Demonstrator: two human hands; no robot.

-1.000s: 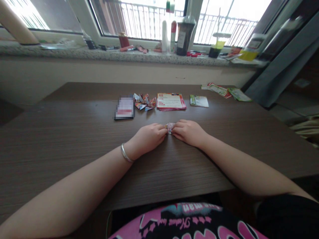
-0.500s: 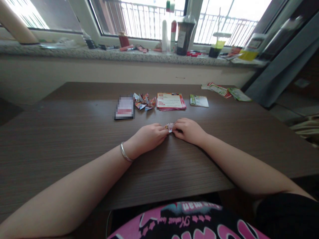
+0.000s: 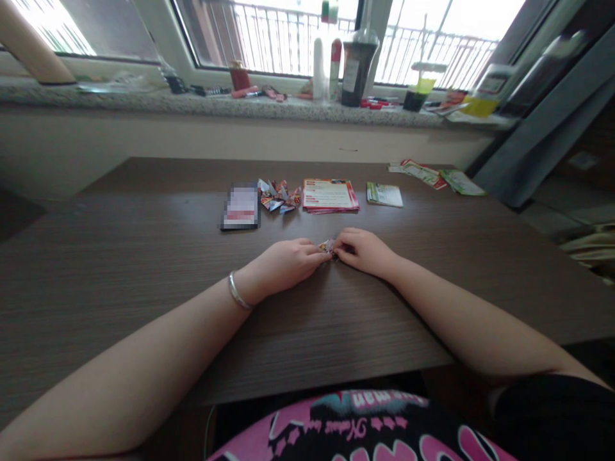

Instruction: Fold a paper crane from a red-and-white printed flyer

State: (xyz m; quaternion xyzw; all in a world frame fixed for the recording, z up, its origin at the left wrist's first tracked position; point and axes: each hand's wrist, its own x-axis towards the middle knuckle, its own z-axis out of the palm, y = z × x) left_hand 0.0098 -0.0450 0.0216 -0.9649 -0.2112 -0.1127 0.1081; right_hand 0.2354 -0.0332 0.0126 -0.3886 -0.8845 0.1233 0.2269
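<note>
Between my two hands, on the wooden table, is a small piece of printed paper [image 3: 326,246], mostly covered by my fingers. My left hand [image 3: 294,261], with a silver bangle at the wrist, is closed on its left side. From the right, my right hand [image 3: 364,250] pinches its other end with bent fingers. Beyond them lie several folded pieces of colourful paper [image 3: 280,196] in a loose heap. A stack of printed cards [image 3: 330,194] is beside that heap.
Left of the heap lies a phone-like rectangle [image 3: 241,207] with a blurred face. Small green-edged cards [image 3: 384,194] are to the right, and more leaflets [image 3: 425,174] rest at the far right edge. A dark cup [image 3: 358,72] and bottles line the windowsill [image 3: 288,109].
My left fingers have shifted slightly right across the paper, towards my right fingertips. Less of the paper's near edge shows now. The other items stay in place.
</note>
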